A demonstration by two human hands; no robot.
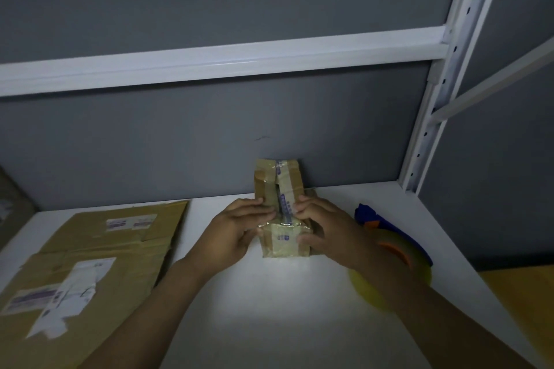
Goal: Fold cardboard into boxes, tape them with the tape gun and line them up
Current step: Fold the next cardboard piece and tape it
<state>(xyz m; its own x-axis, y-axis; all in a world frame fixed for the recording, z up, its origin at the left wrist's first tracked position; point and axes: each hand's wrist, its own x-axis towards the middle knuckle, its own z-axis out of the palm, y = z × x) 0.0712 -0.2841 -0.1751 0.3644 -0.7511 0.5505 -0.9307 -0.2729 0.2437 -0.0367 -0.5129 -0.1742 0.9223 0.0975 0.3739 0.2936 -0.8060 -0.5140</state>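
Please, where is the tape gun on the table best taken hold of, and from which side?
Probably the blue handle, the slim far end of the tape gun, pointing toward the back wall. The broad yellow tape roll lies nearer the person and is too wide for a firm grip. Come from above with the right hand, once it releases the small box.

White shelf surface [269, 293] lit near centre, grey back panel [180, 135] behind, white horizontal rail [221, 60] across far wall, perforated white upright [428, 129] far right, diagonal white brace [494, 81] off it, yellow surface [521, 293] near right
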